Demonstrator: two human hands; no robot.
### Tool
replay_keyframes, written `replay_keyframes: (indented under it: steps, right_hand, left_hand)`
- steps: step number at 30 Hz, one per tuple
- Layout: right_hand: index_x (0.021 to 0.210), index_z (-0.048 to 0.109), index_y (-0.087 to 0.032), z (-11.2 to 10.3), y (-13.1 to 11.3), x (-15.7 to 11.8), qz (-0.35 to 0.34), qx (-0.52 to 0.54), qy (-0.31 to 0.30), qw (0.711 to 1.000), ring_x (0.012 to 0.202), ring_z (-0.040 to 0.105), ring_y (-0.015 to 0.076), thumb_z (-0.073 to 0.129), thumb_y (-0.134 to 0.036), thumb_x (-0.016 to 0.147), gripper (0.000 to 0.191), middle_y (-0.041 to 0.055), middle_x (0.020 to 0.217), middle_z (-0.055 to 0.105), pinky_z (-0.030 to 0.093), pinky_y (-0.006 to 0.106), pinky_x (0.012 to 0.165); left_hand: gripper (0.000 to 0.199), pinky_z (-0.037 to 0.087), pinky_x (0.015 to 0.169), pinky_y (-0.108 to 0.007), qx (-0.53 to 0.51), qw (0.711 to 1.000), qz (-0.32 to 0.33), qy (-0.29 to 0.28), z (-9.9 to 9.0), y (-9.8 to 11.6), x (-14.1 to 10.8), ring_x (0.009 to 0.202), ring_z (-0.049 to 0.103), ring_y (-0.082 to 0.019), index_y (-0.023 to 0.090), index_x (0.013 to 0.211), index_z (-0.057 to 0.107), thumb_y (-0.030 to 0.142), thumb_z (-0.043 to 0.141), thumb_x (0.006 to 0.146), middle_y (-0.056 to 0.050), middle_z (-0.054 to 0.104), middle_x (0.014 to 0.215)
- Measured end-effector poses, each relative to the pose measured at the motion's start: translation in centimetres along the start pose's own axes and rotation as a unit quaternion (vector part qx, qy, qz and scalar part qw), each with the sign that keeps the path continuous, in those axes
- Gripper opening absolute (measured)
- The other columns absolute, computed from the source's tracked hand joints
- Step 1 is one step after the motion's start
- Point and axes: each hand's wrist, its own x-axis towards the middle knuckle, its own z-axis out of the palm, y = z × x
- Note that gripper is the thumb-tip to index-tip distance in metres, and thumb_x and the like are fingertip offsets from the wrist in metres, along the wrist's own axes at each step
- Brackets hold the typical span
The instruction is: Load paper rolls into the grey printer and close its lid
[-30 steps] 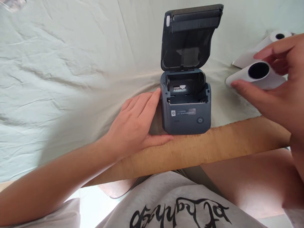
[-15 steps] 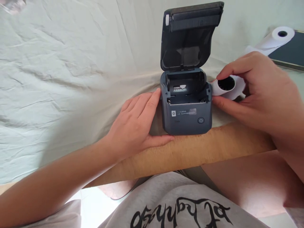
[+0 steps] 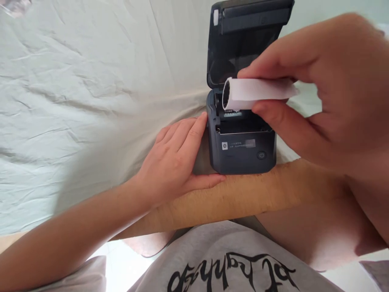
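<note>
While my left hand (image 3: 178, 158) rests, thumb spread from its fingers, against the left side of the printer (image 3: 241, 156), I have the right hand (image 3: 340, 89) pinching a white paper roll (image 3: 255, 92) between thumb and fingers, sideways over the open compartment (image 3: 240, 126). Behind it, the lid (image 3: 243, 44) stands raised; the printer sits at the wooden-edged counter (image 3: 194, 209).

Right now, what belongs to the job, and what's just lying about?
In use:
white roll, in the right hand
dark printer, lid open, left hand at its side

Just around:
pale cloth
wooden edge
something shiny, top left, too cropped to name
</note>
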Motion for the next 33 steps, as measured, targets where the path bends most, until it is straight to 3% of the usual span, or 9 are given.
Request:
replay_keyframes:
  steps: [4, 6, 9, 15, 19, 22, 26, 30, 33]
  right_hand:
    - [0.148, 0.083, -0.044, 1.0, 0.0, 0.2, -0.03, -0.019, 0.007, 0.999, 0.11, 0.085, 0.0198, 0.06, -0.067, 0.123, 0.041, -0.0038, 0.135, 0.089, 0.069, 0.05, 0.103]
    - [0.136, 0.086, -0.042, 1.3, 0.2, 0.2, -0.036, 0.02, -0.001, 0.999, 0.111, 0.088, 0.0175, 0.064, -0.063, 0.121, 0.034, -0.0052, 0.132, 0.091, 0.073, 0.047, 0.106]
    - [0.13, 0.086, -0.04, 2.0, 0.7, 0.6, 0.002, 0.042, 0.007, 0.999, 0.125, 0.092, 0.0169, 0.067, -0.061, 0.121, 0.03, -0.0064, 0.145, 0.092, 0.077, 0.044, 0.119]
    - [0.113, 0.087, -0.036, 2.6, 1.5, 1.3, -0.026, 0.107, -0.001, 0.994, 0.136, 0.09, 0.0177, 0.056, -0.078, 0.125, 0.054, -0.0078, 0.15, 0.092, 0.075, 0.051, 0.136]
    - [0.101, 0.086, -0.032, 1.2, 1.5, -0.8, -0.025, 0.08, 0.018, 0.996, 0.139, 0.089, 0.0212, 0.065, -0.087, 0.121, 0.062, -0.0042, 0.147, 0.09, 0.079, 0.052, 0.12]
    - [0.118, 0.091, -0.037, 0.8, 2.9, -3.2, 0.023, 0.065, 0.015, 0.997, 0.157, 0.085, 0.0294, 0.061, -0.09, 0.123, 0.062, 0.0004, 0.154, 0.087, 0.081, 0.054, 0.114]
    - [0.143, 0.09, -0.042, 1.0, 5.6, -5.4, 0.039, 0.084, 0.033, 0.995, 0.174, 0.077, 0.0347, 0.05, -0.086, 0.129, 0.062, 0.0029, 0.165, 0.083, 0.083, 0.054, 0.115]
    - [0.157, 0.085, -0.044, 1.1, 6.2, -5.3, 0.01, 0.095, 0.041, 0.995, 0.179, 0.073, 0.0382, 0.048, -0.086, 0.129, 0.062, 0.0041, 0.174, 0.078, 0.082, 0.054, 0.116]
    - [0.166, 0.08, -0.045, 1.1, 4.9, -3.8, -0.018, 0.102, 0.059, 0.993, 0.182, 0.069, 0.0405, 0.049, -0.084, 0.129, 0.061, 0.005, 0.179, 0.073, 0.079, 0.055, 0.118]
  left_hand:
    - [0.117, 0.064, 0.142, -0.065, 0.002, 1.0, -0.013, 0.007, 0.3, 0.4, 0.1, 0.171, 0.076, -0.049, 0.023, 0.199, 0.049, 0.104, 0.067, 0.117, -0.023, 0.076, 0.183]
    - [0.118, 0.065, 0.141, -0.064, 0.011, 1.0, -0.02, 0.009, 0.4, 0.5, 0.1, 0.169, 0.077, -0.049, 0.022, 0.198, 0.05, 0.104, 0.071, 0.115, -0.023, 0.077, 0.182]
    - [0.118, 0.063, 0.143, -0.063, 0.024, 0.999, -0.024, 0.014, 0.6, 0.4, 0.0, 0.171, 0.075, -0.049, 0.022, 0.197, 0.051, 0.104, 0.071, 0.115, -0.023, 0.076, 0.183]
    - [0.118, 0.062, 0.144, -0.063, 0.028, 0.999, -0.017, 0.0, 0.6, 0.5, -0.1, 0.173, 0.074, -0.049, 0.021, 0.197, 0.049, 0.104, 0.069, 0.116, -0.023, 0.075, 0.186]
    - [0.116, 0.065, 0.142, -0.062, 0.024, 0.999, 0.002, 0.033, 0.7, 0.4, 0.0, 0.17, 0.077, -0.046, 0.023, 0.201, 0.042, 0.103, 0.065, 0.119, -0.023, 0.077, 0.182]
    - [0.104, 0.071, 0.134, -0.062, 0.005, 0.997, 0.049, 0.064, 0.9, 0.1, -0.2, 0.161, 0.082, -0.043, 0.027, 0.205, 0.034, 0.09, 0.062, 0.127, -0.022, 0.08, 0.176]
    - [0.071, 0.073, 0.127, -0.064, 0.011, 0.996, 0.071, 0.056, 0.7, 0.0, -0.2, 0.155, 0.083, -0.043, 0.045, 0.193, 0.062, 0.077, 0.07, 0.13, -0.017, 0.079, 0.17]
    - [0.06, 0.07, 0.132, -0.067, 0.026, 0.998, 0.046, 0.019, 0.0, 0.2, -0.2, 0.162, 0.078, -0.044, 0.057, 0.183, 0.074, 0.075, 0.078, 0.126, -0.014, 0.075, 0.176]
    - [0.054, 0.071, 0.13, -0.065, 0.038, 0.996, 0.077, 0.014, -0.1, 0.1, -0.2, 0.164, 0.076, -0.042, 0.057, 0.182, 0.073, 0.066, 0.077, 0.129, -0.015, 0.074, 0.178]
